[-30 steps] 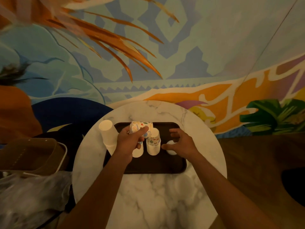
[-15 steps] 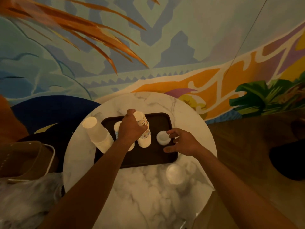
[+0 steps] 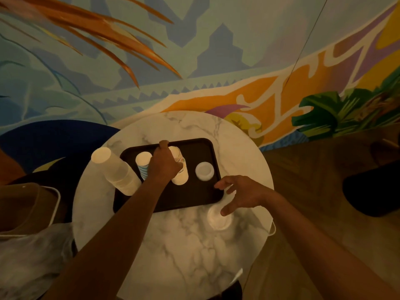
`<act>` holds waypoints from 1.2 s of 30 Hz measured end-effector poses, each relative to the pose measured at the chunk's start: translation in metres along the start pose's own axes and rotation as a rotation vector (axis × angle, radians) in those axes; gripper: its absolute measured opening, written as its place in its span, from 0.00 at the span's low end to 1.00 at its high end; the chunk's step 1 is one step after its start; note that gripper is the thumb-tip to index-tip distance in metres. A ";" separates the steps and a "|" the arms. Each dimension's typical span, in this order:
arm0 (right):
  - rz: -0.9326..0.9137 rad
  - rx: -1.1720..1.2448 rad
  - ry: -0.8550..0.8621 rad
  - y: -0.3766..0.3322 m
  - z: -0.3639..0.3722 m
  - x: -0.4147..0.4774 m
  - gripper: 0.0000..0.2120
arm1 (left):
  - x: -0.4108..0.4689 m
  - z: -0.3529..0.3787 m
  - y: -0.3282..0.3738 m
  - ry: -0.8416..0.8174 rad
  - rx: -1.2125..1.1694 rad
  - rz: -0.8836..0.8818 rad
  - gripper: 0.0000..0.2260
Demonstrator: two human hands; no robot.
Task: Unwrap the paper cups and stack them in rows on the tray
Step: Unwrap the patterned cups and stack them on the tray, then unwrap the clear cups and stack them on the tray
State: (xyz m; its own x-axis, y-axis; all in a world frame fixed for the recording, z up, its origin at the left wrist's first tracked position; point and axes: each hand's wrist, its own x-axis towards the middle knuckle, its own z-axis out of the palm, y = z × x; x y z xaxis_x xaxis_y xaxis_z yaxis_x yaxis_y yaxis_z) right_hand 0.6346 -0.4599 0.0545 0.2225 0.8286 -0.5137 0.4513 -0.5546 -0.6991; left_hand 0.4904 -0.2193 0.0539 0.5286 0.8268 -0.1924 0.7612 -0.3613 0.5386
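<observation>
Left hand (image 3: pixel 165 163) wrapped round printed cup stack (image 3: pixel 181 173) on tray (image 3: pixel 194 197); right hand (image 3: pixel 242 193) spread, empty; cup print unreadable, too blurry.

Round white table top (image 3: pixel 173 252): marble-look, grey veins, smooth, soft sheen
Dark brown rectangular tray (image 3: pixel 190 200): plastic by look, smooth, near matt
Tall stack of plain white cups (image 3: pixel 114 169): paper, matt, fine rim ridges at base
Stack of printed cups (image 3: pixel 183 178): paper, matt
Stack of blue-striped cups (image 3: pixel 142 167): paper, matt
Crumpled clear bag (image 3: pixel 32 252): thin plastic film, crinkled, faint shine
Brown floor (image 3: pixel 313 169): wood-look, smooth
Colourful wall mural (image 3: pixel 216 50): paint, flat matt
</observation>
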 end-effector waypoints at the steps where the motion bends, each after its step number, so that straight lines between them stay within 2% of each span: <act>1: 0.001 -0.026 -0.023 0.002 0.002 -0.001 0.36 | -0.003 -0.002 0.003 0.001 0.015 -0.006 0.42; 5: 0.018 -0.087 -0.074 0.014 0.009 -0.001 0.30 | -0.029 -0.010 0.014 0.112 0.063 0.026 0.44; 8: 0.017 -0.121 -0.055 0.024 0.014 -0.002 0.24 | -0.069 -0.003 0.014 0.204 0.026 0.134 0.37; 10: 0.005 -0.142 -0.055 0.030 0.017 -0.004 0.19 | -0.098 0.010 0.010 0.082 -0.040 0.147 0.29; 13: -0.012 -0.135 -0.025 0.038 0.025 -0.004 0.16 | -0.132 0.041 -0.003 -0.171 -0.108 0.090 0.18; 15: -0.031 -0.129 0.026 0.042 0.032 -0.004 0.16 | -0.149 0.062 -0.013 -0.253 -0.098 0.073 0.15; 17: -0.052 -0.136 0.060 0.044 0.039 -0.003 0.16 | -0.163 0.079 -0.019 -0.275 -0.117 0.071 0.17; 23: -0.117 -0.220 0.214 0.042 0.056 -0.011 0.15 | -0.188 0.118 -0.022 -0.107 -0.073 0.111 0.20; 26: -0.145 -0.287 0.295 0.040 0.065 -0.013 0.12 | -0.193 0.127 -0.018 -0.016 -0.113 0.085 0.11; 30: -0.182 -0.362 0.328 0.037 0.071 -0.012 0.07 | -0.193 0.135 -0.015 0.034 -0.095 0.074 0.05; 33: -0.191 -0.263 0.335 0.041 0.069 -0.009 0.07 | -0.189 0.134 -0.016 0.092 -0.171 0.064 0.07; 34: -0.179 -0.187 0.331 0.044 0.067 -0.008 0.11 | -0.188 0.132 -0.017 0.105 -0.230 0.046 0.12; 36: -0.121 -0.028 0.268 0.052 0.059 -0.008 0.24 | -0.188 0.130 -0.022 0.090 -0.317 0.000 0.31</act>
State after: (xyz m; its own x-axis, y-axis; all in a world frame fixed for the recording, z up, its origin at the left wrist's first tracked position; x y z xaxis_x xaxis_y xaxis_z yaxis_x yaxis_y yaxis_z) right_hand 0.6051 -0.5004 -0.0072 0.3845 0.8811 -0.2755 0.5108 -0.4517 -0.7315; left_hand 0.4232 -0.4225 -0.0289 0.4829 0.8665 -0.1266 0.5987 -0.2212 0.7698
